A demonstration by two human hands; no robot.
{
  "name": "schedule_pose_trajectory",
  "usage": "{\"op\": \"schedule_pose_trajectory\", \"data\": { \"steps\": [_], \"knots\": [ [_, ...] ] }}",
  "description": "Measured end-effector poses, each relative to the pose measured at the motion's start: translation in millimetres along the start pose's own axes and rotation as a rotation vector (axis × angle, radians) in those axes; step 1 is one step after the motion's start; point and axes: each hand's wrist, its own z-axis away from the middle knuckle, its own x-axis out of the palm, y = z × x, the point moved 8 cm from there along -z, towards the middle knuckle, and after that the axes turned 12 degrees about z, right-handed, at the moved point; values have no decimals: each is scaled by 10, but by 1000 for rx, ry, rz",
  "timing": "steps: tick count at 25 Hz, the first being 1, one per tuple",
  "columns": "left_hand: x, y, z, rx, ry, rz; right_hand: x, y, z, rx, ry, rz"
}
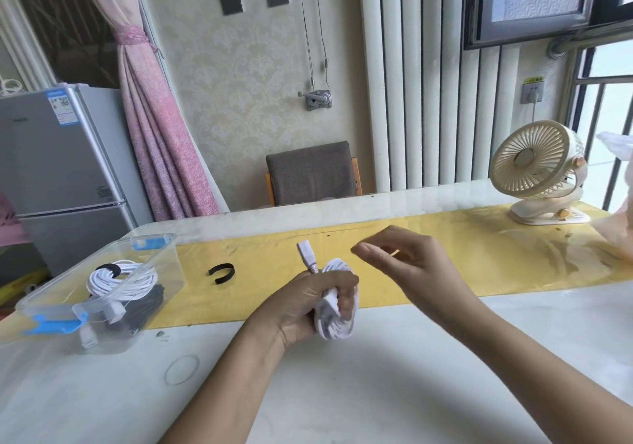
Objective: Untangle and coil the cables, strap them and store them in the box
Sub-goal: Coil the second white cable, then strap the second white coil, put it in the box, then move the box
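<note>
White cable [337, 327] is bunched into a coil and clamped in the left hand [301, 303], fingers wrapped right round it, over the table [342, 392] at the near edge of the yellow runner [479, 255] — 1 plug [306, 253] pokes up out of the fist. Right hand [407, 262] hovers just beside, up and to the right, fingers loosely bent, holding nothing I can see. Now the strap [222, 273]: black, C-shaped, lying on the runner to the left of both hands, open ends facing the person. Left hand is nearer but busy, so I'd expect the free right hand to cross over for it — or the coil gets carried there. Box [171, 265] sits further left, 1 strapped white coil [120, 281] already inside, over a dark one.
</note>
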Motion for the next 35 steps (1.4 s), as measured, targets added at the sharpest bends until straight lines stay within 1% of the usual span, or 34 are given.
{"op": "schedule_pose_trajectory", "data": {
  "steps": [2, 3, 4, 5, 8, 10, 13, 16, 17, 19, 21, 22, 26, 28, 29, 31, 33, 35],
  "knots": [
    [188, -79, 86, -125, -232, 29, 166, 122, -2, 96, -217, -104],
    [284, -93, 135, -154, -313, 61, 278, 149, 43, 121, -319, -120],
    [340, -104, 164, -167, -357, 86, 369, 153, 83, 134, -378, -130],
    [373, -116, 175, -173, -383, 106, 417, 130, 112, 136, -388, -140],
    [412, -60, 215, -139, -416, 93, 431, 67, 119, 169, -305, -183],
    [385, 4, 227, -98, -396, -2, 411, 103, 104, 216, -255, -183],
    [247, 55, 164, -26, -225, -231, 336, 229, 83, 312, -172, -205],
    [146, 20, 110, -36, -89, -334, 337, 290, 101, 389, -137, -285],
    [155, -7, 111, -58, -85, -382, 355, 269, 111, 372, -144, -276],
    [222, -61, 142, -91, -144, -557, 407, 187, 137, 307, -180, -222],
    [305, -64, 185, -87, -188, -701, 465, 161, 165, 298, -210, -211],
    [316, -45, 187, -69, -181, -738, 475, 170, 174, 325, -200, -235],
    [245, 47, 139, 38, -59, -854, 414, 286, 165, 470, -93, -280],
    [263, 73, 137, 100, -47, -922, 334, 290, 143, 486, -82, -257],
    [294, 81, 142, 135, -56, -920, 294, 292, 124, 475, -66, -259],
    [362, 116, 152, 191, -78, -836, 211, 291, 87, 439, 12, -305],
    [392, 167, 157, 212, -104, -704, 152, 288, 72, 416, 102, -389],
    [375, 167, 160, 204, -160, -601, 159, 320, 79, 417, 150, -500]
  ]
}}
